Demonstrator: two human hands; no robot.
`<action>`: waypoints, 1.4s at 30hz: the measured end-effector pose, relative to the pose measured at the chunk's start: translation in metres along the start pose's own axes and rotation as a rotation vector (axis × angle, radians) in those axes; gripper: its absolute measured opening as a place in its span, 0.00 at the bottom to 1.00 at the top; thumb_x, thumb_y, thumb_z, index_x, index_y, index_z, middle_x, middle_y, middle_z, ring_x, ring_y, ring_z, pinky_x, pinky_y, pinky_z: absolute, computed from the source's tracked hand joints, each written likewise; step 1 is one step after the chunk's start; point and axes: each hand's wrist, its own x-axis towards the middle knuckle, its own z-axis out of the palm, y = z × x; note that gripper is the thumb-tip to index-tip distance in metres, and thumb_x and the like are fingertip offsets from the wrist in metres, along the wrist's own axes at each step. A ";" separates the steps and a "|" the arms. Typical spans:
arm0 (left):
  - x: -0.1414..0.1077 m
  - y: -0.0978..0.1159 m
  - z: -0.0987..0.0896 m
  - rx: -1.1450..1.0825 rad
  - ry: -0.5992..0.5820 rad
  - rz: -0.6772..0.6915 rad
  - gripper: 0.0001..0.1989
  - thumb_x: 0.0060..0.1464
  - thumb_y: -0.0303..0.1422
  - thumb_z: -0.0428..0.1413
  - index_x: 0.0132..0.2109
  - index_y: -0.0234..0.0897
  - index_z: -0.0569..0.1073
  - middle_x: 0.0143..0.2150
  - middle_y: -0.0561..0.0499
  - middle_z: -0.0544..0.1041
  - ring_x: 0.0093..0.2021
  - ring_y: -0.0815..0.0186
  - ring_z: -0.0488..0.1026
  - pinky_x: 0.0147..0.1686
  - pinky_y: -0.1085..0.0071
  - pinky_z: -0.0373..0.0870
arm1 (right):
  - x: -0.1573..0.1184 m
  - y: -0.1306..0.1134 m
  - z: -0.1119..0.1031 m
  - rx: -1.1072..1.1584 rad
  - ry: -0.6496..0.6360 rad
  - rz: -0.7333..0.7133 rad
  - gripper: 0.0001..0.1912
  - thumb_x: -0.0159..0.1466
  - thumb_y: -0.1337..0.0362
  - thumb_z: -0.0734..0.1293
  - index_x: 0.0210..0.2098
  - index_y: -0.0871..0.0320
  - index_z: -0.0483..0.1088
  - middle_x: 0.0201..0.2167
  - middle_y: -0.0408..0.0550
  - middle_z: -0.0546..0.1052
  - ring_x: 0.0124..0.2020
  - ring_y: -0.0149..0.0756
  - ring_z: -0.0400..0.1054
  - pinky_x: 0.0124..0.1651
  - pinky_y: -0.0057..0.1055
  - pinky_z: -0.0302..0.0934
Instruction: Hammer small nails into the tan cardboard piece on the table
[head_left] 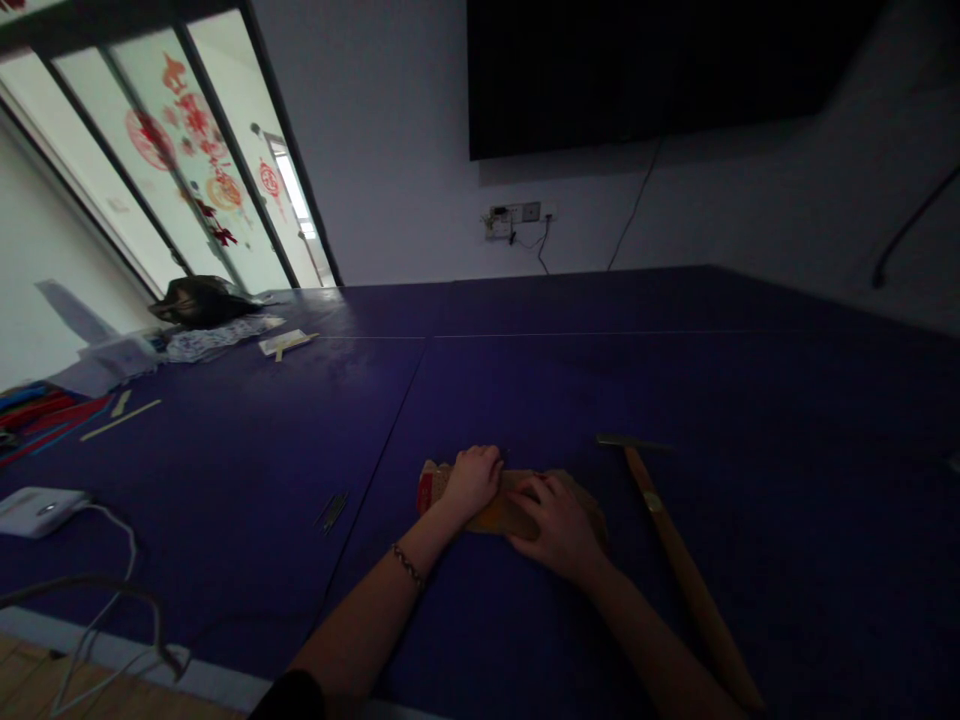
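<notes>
In the head view a tan, flattish packet-like item [499, 517] lies on the purple-blue table, with a red patch at its left end; dim light hides its exact kind. My left hand [474, 480] presses on its left part with the fingers curled over the far side. On its right part rests my right hand [553, 520], thumb and fingers bent around it. A hammer [679, 555] with a wooden handle lies to the right, its metal head pointing away from me. Left of the packet are several thin metal pieces, like nails [334, 511].
A white device [41, 511] with a cable stands at the left edge. Behind it are red and blue strips [52, 412], a clear plastic box [112, 362] and a black bag [201, 300]. A white-and-yellow item [286, 342] lies far left of centre. The table [525, 390] reaches the wall.
</notes>
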 end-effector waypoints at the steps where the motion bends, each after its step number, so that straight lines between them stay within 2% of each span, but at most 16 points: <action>1: -0.002 0.002 -0.001 -0.051 0.093 0.014 0.07 0.55 0.29 0.47 0.36 0.35 0.69 0.38 0.46 0.73 0.42 0.61 0.68 0.42 0.65 0.63 | 0.000 0.000 0.000 0.013 -0.007 0.006 0.22 0.49 0.60 0.68 0.44 0.57 0.70 0.41 0.53 0.71 0.43 0.49 0.60 0.45 0.43 0.56; 3: -0.007 0.009 -0.001 -0.231 0.282 0.020 0.06 0.54 0.29 0.49 0.33 0.34 0.71 0.38 0.46 0.73 0.42 0.62 0.67 0.43 0.66 0.62 | 0.001 0.001 -0.001 0.045 -0.023 0.015 0.23 0.48 0.59 0.69 0.44 0.56 0.70 0.41 0.53 0.71 0.44 0.49 0.60 0.46 0.44 0.55; 4: -0.009 0.013 0.001 -0.354 0.332 0.013 0.06 0.53 0.30 0.50 0.33 0.34 0.71 0.36 0.47 0.73 0.39 0.64 0.68 0.41 0.68 0.63 | 0.002 0.001 -0.002 0.062 -0.031 0.019 0.24 0.48 0.59 0.69 0.44 0.56 0.70 0.41 0.52 0.71 0.44 0.50 0.60 0.46 0.44 0.55; 5: -0.010 0.016 0.003 -0.477 0.337 0.001 0.07 0.53 0.30 0.50 0.32 0.34 0.72 0.34 0.48 0.73 0.36 0.66 0.69 0.38 0.70 0.64 | 0.002 0.002 -0.003 0.083 -0.039 0.022 0.24 0.47 0.57 0.70 0.44 0.55 0.70 0.42 0.52 0.71 0.44 0.50 0.60 0.46 0.44 0.55; 7: -0.012 0.022 0.010 -0.679 0.272 -0.019 0.06 0.52 0.29 0.51 0.31 0.33 0.72 0.30 0.50 0.74 0.31 0.68 0.69 0.34 0.73 0.65 | 0.002 0.007 -0.006 0.129 -0.052 0.031 0.25 0.46 0.54 0.71 0.43 0.54 0.71 0.43 0.51 0.71 0.45 0.50 0.60 0.47 0.45 0.54; 10: -0.012 0.023 0.020 -0.784 0.196 -0.063 0.06 0.50 0.29 0.53 0.29 0.33 0.73 0.27 0.51 0.74 0.29 0.69 0.69 0.33 0.74 0.64 | 0.002 0.019 -0.009 0.220 -0.059 0.063 0.24 0.45 0.55 0.71 0.42 0.54 0.71 0.42 0.49 0.72 0.45 0.47 0.62 0.47 0.41 0.56; 14: -0.011 0.018 0.023 -0.789 0.147 -0.088 0.06 0.49 0.31 0.54 0.28 0.33 0.74 0.27 0.52 0.75 0.29 0.68 0.69 0.32 0.74 0.64 | 0.002 0.039 -0.006 0.330 -0.043 0.176 0.14 0.48 0.68 0.68 0.36 0.56 0.71 0.37 0.46 0.74 0.38 0.36 0.68 0.39 0.31 0.61; 16: -0.011 0.016 0.022 -0.770 0.118 -0.072 0.06 0.48 0.30 0.55 0.27 0.34 0.74 0.27 0.52 0.75 0.29 0.68 0.69 0.32 0.75 0.64 | 0.002 0.044 -0.003 0.342 -0.020 0.254 0.13 0.48 0.71 0.68 0.34 0.58 0.69 0.34 0.46 0.73 0.34 0.35 0.68 0.36 0.30 0.62; 20: -0.012 0.017 0.022 -0.707 0.074 -0.028 0.05 0.47 0.30 0.56 0.27 0.34 0.75 0.27 0.53 0.75 0.28 0.69 0.69 0.32 0.75 0.63 | 0.001 0.046 -0.001 0.332 0.006 0.344 0.14 0.46 0.71 0.69 0.33 0.59 0.68 0.29 0.45 0.71 0.31 0.36 0.66 0.34 0.31 0.60; 26: -0.013 0.019 0.026 -0.617 -0.015 0.060 0.06 0.48 0.32 0.57 0.28 0.35 0.76 0.26 0.53 0.75 0.28 0.69 0.69 0.30 0.76 0.62 | 0.001 0.041 -0.004 0.347 -0.007 0.363 0.13 0.48 0.71 0.67 0.34 0.57 0.67 0.27 0.43 0.69 0.28 0.34 0.64 0.32 0.29 0.58; 36: -0.016 0.023 0.026 -0.530 0.014 0.086 0.02 0.45 0.27 0.58 0.26 0.35 0.75 0.26 0.53 0.73 0.28 0.69 0.69 0.29 0.76 0.62 | 0.002 0.038 -0.006 0.359 -0.011 0.376 0.11 0.49 0.69 0.66 0.33 0.56 0.67 0.26 0.43 0.69 0.29 0.35 0.64 0.32 0.30 0.58; 42: -0.016 0.023 0.027 -0.521 0.021 0.152 0.04 0.47 0.26 0.56 0.28 0.36 0.75 0.28 0.52 0.74 0.31 0.67 0.70 0.33 0.74 0.64 | 0.002 0.038 -0.007 0.354 -0.008 0.369 0.10 0.49 0.69 0.65 0.33 0.55 0.67 0.26 0.42 0.69 0.29 0.36 0.65 0.33 0.31 0.59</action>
